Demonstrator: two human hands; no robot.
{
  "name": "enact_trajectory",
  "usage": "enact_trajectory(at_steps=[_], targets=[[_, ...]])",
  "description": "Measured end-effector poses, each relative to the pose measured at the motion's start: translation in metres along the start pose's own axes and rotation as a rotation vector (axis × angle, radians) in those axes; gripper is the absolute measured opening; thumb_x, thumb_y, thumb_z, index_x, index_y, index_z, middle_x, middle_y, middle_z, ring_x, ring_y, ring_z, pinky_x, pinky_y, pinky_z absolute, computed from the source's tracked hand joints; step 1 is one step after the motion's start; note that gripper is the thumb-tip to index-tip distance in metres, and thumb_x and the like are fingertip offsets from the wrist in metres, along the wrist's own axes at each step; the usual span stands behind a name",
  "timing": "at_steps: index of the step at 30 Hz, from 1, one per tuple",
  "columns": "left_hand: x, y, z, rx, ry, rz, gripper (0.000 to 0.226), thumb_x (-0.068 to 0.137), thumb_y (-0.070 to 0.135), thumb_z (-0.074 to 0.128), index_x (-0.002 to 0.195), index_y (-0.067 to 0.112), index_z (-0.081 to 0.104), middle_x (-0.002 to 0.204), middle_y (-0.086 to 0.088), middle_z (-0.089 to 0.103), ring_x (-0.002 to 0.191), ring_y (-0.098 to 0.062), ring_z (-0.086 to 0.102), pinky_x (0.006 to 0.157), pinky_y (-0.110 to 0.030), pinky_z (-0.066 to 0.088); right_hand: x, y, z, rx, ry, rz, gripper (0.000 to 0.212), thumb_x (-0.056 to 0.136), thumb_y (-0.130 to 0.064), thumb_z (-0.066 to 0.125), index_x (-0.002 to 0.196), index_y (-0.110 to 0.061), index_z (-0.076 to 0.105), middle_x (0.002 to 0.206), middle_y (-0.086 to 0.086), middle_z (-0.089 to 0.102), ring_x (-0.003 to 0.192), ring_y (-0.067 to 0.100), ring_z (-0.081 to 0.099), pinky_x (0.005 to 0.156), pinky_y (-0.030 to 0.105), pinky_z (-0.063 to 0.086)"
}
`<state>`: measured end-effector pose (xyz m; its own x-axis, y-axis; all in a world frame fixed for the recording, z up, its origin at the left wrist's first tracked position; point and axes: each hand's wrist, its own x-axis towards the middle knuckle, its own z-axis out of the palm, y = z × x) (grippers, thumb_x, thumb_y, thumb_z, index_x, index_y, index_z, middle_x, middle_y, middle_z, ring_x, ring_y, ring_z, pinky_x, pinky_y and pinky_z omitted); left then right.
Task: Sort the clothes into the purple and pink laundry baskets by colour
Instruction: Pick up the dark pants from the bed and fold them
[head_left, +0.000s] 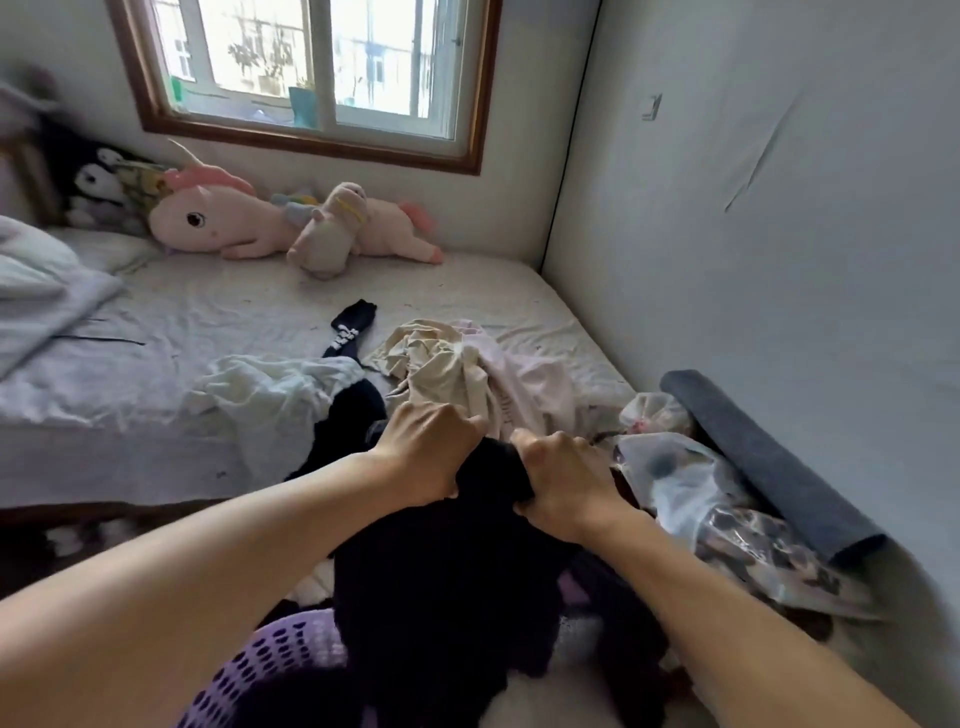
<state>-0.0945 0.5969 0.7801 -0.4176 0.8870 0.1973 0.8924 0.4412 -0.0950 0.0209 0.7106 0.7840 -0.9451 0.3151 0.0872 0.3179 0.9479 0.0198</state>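
Both hands grip one dark navy garment (447, 571) at its top edge; my left hand (431, 452) and my right hand (561, 483) hold it bunched, and it hangs down over the purple laundry basket (291, 660) at the bottom of the view. On the bed beyond lie a white garment (265, 389), a cream garment (436, 364), a pale pink garment (530, 384) and a dark sock with white print (350, 327). No pink basket is in view.
The bed (156, 332) fills the left and middle, with a pillow (31, 260) and plush toys (234, 218) along the wall. A patterned plastic-wrapped bundle (727, 499) and a grey-blue rolled mat (769, 457) lie against the right wall.
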Motion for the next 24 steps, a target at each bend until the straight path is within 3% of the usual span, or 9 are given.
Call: enact_trajectory(at_steps=[11,17,24], targets=[[-0.104,-0.047,0.101,0.015,-0.235,-0.256,0.037,0.078,0.018,0.060,0.112,0.019,0.045,0.111,0.000,0.052,0.109,-0.021,0.052,0.079,-0.032,0.042,0.014,-0.086,0.125,0.108,-0.148,-0.281,0.033,0.078,-0.017,0.061,0.105,-0.014,0.043,0.106,0.005,0.064,0.099,0.033,0.062,0.064,0.033,0.033],[-0.153,-0.066,0.177,-0.014,-0.368,-0.356,0.038,0.081,0.014,0.057,0.117,0.018,0.043,0.114,0.004,0.059,0.112,-0.020,0.050,0.081,-0.029,0.037,0.012,-0.127,0.198,0.187,-0.273,-0.326,0.035,0.077,-0.011,0.055,0.111,-0.013,0.044,0.109,0.004,0.060,0.102,0.027,0.059,0.068,0.029,0.032],[-0.209,-0.077,0.267,-0.143,-0.546,-0.431,0.042,0.083,0.013,0.056,0.122,0.020,0.043,0.116,0.002,0.058,0.112,-0.023,0.052,0.088,-0.032,0.037,0.000,-0.171,0.297,0.272,-0.471,-0.322,0.031,0.080,-0.009,0.056,0.109,-0.011,0.045,0.109,0.007,0.059,0.105,0.030,0.056,0.077,0.038,0.043]])
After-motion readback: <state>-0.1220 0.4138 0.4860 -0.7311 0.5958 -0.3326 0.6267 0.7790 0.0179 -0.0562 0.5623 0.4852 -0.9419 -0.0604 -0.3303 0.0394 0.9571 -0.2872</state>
